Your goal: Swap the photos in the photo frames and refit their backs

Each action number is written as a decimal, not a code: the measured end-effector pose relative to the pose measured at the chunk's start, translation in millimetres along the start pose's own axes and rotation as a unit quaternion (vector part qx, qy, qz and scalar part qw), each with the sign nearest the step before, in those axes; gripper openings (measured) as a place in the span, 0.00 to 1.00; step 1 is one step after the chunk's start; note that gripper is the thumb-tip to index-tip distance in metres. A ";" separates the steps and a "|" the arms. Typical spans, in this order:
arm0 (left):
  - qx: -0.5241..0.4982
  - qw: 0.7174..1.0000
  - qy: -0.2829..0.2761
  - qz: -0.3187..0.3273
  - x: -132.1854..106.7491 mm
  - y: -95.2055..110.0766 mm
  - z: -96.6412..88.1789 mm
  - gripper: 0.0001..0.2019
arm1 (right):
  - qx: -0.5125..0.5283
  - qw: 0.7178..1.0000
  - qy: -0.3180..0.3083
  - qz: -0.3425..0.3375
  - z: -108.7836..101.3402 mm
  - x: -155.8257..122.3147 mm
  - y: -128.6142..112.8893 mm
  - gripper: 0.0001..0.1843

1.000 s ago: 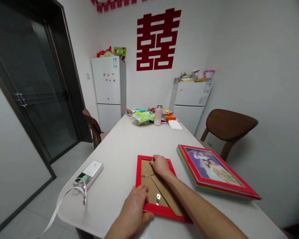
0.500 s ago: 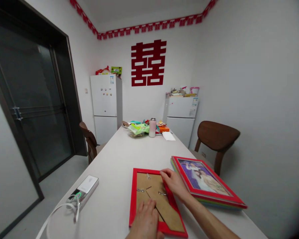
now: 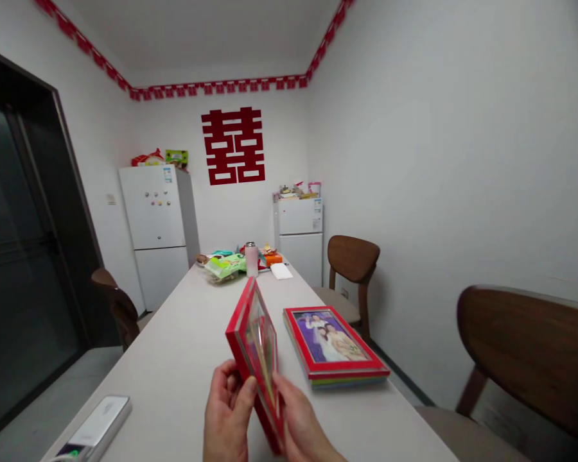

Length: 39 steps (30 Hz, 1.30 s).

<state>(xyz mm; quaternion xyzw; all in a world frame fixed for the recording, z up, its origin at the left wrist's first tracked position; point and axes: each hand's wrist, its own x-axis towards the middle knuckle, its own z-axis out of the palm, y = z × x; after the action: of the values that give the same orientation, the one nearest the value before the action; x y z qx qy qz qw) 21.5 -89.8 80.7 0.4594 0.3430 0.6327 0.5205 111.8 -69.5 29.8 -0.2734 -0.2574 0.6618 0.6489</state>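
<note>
A red picture frame (image 3: 245, 321) stands tilted on edge above the table, its glossy front turned to the right. My left hand (image 3: 228, 404) is closed on its left side, thumb along the near edge. On the other side my right hand (image 3: 298, 414) grips the lower right part, its fingers partly hidden by the frame. Just to the right lies a stack of picture frames (image 3: 349, 374); the top one is red and holds a photo of people on a purple ground.
The white table (image 3: 173, 366) bears a power bank (image 3: 99, 420) with a cable at the near left. A pink bottle (image 3: 251, 260) and green snack bags (image 3: 226, 264) stand at the far end. Wooden chairs (image 3: 354, 260) line the right side; another chair (image 3: 118, 308) is at left.
The red picture frame, lying back-up on the table before, is now lifted and turned up on edge in both hands. The view has swung to the right.
</note>
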 end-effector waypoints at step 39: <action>0.279 0.952 0.080 -0.094 124.1 -72.8 -89.1 0.22 | -0.508 0.861 -0.008 -0.014 -36.3 161.3 -12.8 0.19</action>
<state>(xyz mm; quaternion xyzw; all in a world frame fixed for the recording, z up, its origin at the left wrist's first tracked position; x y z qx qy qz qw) -41.5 51.1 11.6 0.4998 0.5882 0.4945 0.3997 145.0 91.5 8.2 -0.5564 -0.5672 0.4321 0.4267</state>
